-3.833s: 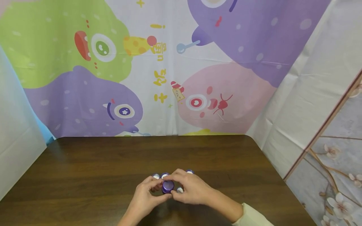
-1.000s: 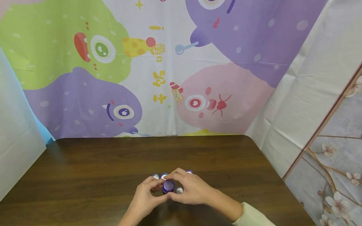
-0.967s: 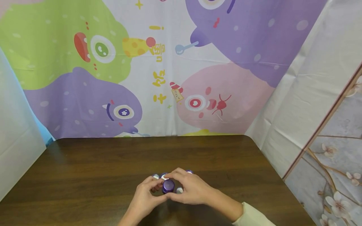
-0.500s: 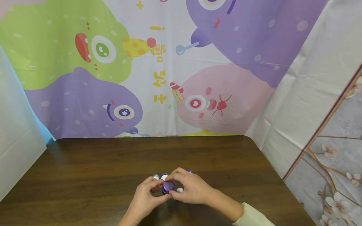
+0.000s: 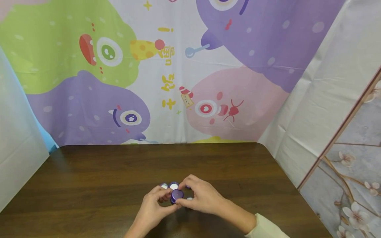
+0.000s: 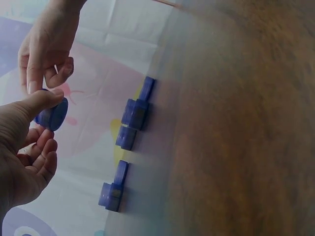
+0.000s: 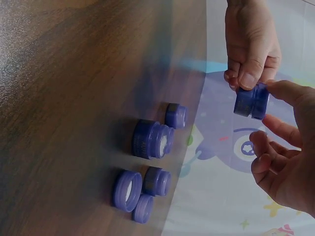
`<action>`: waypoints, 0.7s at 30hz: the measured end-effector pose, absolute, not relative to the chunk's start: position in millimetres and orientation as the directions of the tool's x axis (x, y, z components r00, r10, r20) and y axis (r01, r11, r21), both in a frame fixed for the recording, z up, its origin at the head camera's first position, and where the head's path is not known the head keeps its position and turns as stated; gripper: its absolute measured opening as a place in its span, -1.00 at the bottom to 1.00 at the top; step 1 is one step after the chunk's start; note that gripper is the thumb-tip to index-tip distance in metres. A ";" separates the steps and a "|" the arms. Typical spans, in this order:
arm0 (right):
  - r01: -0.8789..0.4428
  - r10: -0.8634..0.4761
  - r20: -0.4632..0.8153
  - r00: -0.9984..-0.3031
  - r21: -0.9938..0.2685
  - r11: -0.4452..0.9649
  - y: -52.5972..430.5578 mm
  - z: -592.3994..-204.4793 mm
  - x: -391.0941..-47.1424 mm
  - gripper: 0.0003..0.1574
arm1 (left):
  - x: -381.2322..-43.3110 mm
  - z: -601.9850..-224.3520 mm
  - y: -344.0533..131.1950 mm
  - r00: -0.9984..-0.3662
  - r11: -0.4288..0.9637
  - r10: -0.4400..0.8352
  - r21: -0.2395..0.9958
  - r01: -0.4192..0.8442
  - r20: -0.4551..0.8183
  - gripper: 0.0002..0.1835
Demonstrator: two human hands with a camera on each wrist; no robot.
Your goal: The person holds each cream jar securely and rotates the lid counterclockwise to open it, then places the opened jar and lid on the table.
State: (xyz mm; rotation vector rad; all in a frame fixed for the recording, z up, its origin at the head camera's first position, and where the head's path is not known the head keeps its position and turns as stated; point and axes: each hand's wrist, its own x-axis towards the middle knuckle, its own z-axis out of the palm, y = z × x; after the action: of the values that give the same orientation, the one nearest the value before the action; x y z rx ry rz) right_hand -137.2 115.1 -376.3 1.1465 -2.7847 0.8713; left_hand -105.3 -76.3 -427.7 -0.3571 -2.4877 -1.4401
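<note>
In the head view, my left hand (image 5: 151, 205) grips a small purple cosmetic jar (image 7: 243, 102), thumb on the near side and fingers on the far side. The jar's purple lid (image 5: 177, 195) faces up, over the table. My right hand (image 5: 205, 196) has its thumb and forefinger at opposite edges of the lid, pinching it. In the right wrist view, the lid (image 7: 260, 101) sits against the jar's body, with a groove between them. The other right fingers (image 7: 275, 184) are loosely curled, away from the jar.
Behind the hands on the brown table (image 5: 89, 185) stands a larger open purple jar (image 7: 145, 139) with white inside. Around it are small purple jars (image 7: 156, 181), a large lid (image 7: 127, 191) lying white side up and a small lid (image 7: 142, 209). A cartoon-printed cloth (image 5: 166, 125) hangs behind.
My right hand has shifted slightly right and away from me, its forefinger moving around the lid's edge. More of the open jar behind shows. My left hand and the jar stay put.
</note>
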 end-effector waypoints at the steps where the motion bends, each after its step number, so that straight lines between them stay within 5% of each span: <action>1: -0.659 -0.659 0.201 -0.725 -0.482 0.578 115.2 -376.3 -137.3 -0.59 | -105.4 -427.9 -76.3 -0.940 0.482 0.089 0.812 0.330 0.329 -0.62; 10: -0.666 -0.676 0.181 -0.714 -0.473 0.577 116.3 -376.1 -137.1 -0.38 | -106.8 -428.6 -76.5 -0.930 0.484 0.097 0.799 0.356 0.355 -0.63; 17: -0.672 -0.680 0.174 -0.713 -0.449 0.589 115.0 -376.4 -136.9 -0.57 | -106.1 -428.4 -75.9 -0.935 0.474 0.093 0.811 0.343 0.341 -0.62; 21: -0.679 -0.702 0.144 -0.697 -0.447 0.582 114.5 -375.7 -135.8 -0.50 | -106.5 -428.1 -75.6 -0.934 0.468 0.100 0.812 0.349 0.344 -0.63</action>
State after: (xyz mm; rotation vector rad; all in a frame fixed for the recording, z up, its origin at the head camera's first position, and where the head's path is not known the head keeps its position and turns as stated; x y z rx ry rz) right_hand -135.8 114.5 -375.7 1.2396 -2.8368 0.7680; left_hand -106.5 -75.6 -428.1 -0.3860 -2.4701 -1.4525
